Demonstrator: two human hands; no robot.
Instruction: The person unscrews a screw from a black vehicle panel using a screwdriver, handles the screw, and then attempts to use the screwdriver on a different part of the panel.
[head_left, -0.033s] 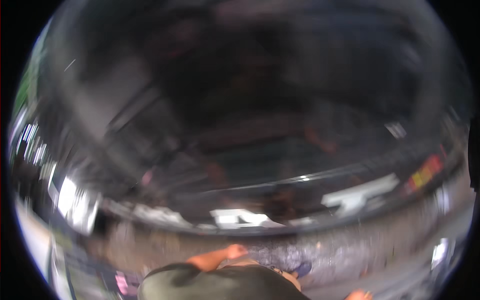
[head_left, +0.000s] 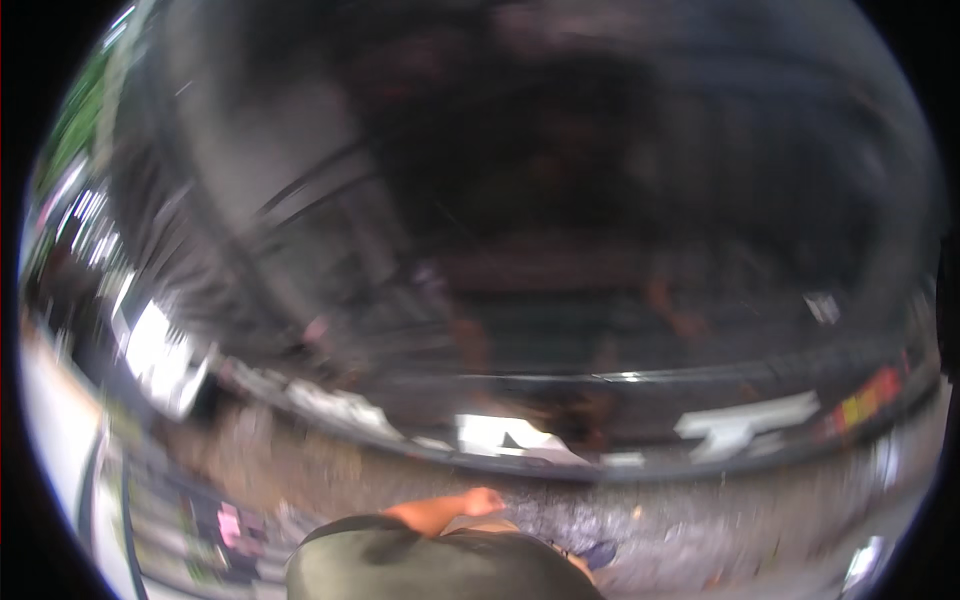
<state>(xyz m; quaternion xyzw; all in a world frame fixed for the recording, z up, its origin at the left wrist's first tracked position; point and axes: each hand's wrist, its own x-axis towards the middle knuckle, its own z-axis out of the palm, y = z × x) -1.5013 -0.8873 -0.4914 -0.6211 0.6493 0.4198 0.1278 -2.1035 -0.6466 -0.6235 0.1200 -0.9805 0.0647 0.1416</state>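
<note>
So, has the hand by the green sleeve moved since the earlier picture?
No clear move: the hand sits just below the white patch as before; blur hides anything finer.

View heavily motion-blurred. One hand [head_left: 480, 502] sits low centre, just above the olive-green garment [head_left: 440, 565]. Ahead of it, a strip of grey ground [head_left: 700, 535] lies open. Beyond that, a long dark ledge [head_left: 620, 385] bearing pale scraps [head_left: 745, 425] bars the way across the full width.
</note>
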